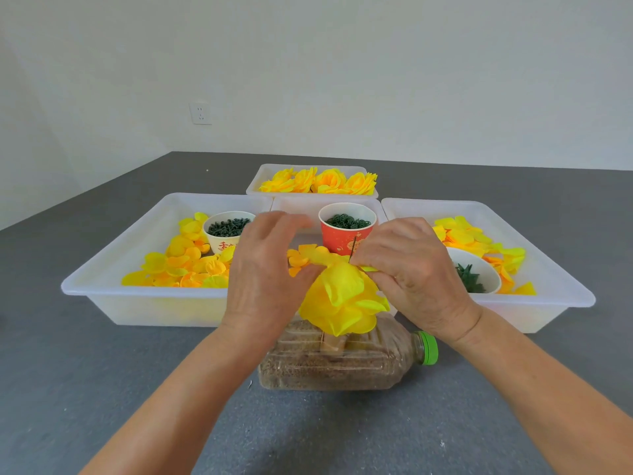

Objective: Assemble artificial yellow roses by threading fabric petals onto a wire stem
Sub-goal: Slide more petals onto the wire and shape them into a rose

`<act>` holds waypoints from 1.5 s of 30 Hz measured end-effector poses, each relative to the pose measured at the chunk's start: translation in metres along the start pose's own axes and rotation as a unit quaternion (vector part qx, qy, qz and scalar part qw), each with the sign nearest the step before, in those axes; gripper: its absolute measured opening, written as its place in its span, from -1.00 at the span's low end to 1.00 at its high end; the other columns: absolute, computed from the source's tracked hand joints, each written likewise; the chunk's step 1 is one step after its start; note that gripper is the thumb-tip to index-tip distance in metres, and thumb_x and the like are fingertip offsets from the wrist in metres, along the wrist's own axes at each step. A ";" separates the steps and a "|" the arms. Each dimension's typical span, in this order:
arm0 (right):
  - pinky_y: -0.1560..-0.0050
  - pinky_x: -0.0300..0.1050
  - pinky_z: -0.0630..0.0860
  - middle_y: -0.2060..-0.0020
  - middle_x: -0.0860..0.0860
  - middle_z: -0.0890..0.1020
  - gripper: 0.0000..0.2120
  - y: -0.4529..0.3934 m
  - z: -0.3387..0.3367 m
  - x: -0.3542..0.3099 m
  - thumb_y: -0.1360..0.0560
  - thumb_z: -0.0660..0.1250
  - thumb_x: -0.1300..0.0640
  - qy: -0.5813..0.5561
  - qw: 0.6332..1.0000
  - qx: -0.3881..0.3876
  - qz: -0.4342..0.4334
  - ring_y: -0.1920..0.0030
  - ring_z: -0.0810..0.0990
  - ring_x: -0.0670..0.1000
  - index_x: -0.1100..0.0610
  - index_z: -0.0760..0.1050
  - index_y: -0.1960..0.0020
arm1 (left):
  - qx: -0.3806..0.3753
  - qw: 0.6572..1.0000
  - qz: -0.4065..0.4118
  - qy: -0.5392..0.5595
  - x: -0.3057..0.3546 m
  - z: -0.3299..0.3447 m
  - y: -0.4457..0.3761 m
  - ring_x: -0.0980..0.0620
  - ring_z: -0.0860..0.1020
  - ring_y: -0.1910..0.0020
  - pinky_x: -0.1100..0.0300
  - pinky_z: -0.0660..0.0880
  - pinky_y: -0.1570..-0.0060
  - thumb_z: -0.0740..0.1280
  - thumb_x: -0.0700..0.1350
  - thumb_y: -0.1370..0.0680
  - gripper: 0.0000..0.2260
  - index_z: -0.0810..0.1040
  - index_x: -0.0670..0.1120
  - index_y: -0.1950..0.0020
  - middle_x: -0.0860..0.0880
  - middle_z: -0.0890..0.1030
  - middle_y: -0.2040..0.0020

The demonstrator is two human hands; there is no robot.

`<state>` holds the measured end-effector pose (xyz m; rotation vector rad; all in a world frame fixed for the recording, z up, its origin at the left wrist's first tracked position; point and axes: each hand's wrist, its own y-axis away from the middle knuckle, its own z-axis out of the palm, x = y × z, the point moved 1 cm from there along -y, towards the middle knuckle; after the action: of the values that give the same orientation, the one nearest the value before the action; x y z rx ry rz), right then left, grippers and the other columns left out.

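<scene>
Both hands meet over rose [342, 299] at centre, above sand-filled bottle [342, 361] on counter [102, 389]. Left hand [263, 279] grip pinches petals at 9 o'clock; right hand [411, 269] grip pinches petal at 3. Wire [350, 257] tip pokes up at 12.

Half-built rose [342, 299]: bright yellow petals. Finished roses [318, 181] at far edge: yellow-orange. Loose petals [178, 265]: yellow and orange. 4 trays [113, 286]: translucent white. Paper cup [346, 234]: red, gold print; cup [222, 240]: white, red characters. Bottle cap [428, 347]: green. Tabletop [102, 389]: dark grey.
</scene>
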<state>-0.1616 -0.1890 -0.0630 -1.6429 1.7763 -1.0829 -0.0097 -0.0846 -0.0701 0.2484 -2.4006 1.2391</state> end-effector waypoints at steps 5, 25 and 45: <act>0.10 0.07 0.49 0.25 0.00 0.67 -0.89 0.001 0.000 0.000 -0.33 0.43 0.36 -0.013 1.000 -0.009 0.010 0.16 0.64 0.14 0.18 0.65 0.21 | -0.002 0.995 0.098 -0.017 0.005 0.005 -0.002 -0.18 0.56 0.07 0.04 0.44 0.06 0.50 -0.27 -0.29 -0.77 0.69 -0.11 0.08 -0.10 0.63 0.05; 0.04 -0.04 0.36 0.26 -0.02 0.66 -0.91 0.008 0.006 -0.002 -0.43 0.38 0.28 -0.026 0.999 -0.034 0.006 0.15 0.62 0.10 0.15 0.64 0.21 | -0.051 0.988 0.142 -0.042 -0.002 0.005 0.005 -0.15 0.60 0.11 -0.01 0.37 0.01 0.47 -0.31 -0.28 -0.84 0.70 -0.09 0.21 -0.05 0.66 0.11; 0.06 0.03 0.45 0.25 -0.04 0.66 -0.90 0.006 -0.001 -0.008 -0.40 0.39 0.25 -0.024 0.995 -0.098 -0.019 0.13 0.63 0.10 0.11 0.66 0.23 | -0.086 0.979 0.174 -0.066 -0.002 0.002 0.007 -0.13 0.60 0.17 0.05 0.40 0.03 0.43 -0.25 -0.30 -0.91 0.69 -0.08 0.27 -0.03 0.66 0.18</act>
<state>-0.1648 -0.1812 -0.0685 -1.8083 1.8781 -0.9009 -0.0107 -0.0822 -0.0778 -0.1559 -2.7332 1.1760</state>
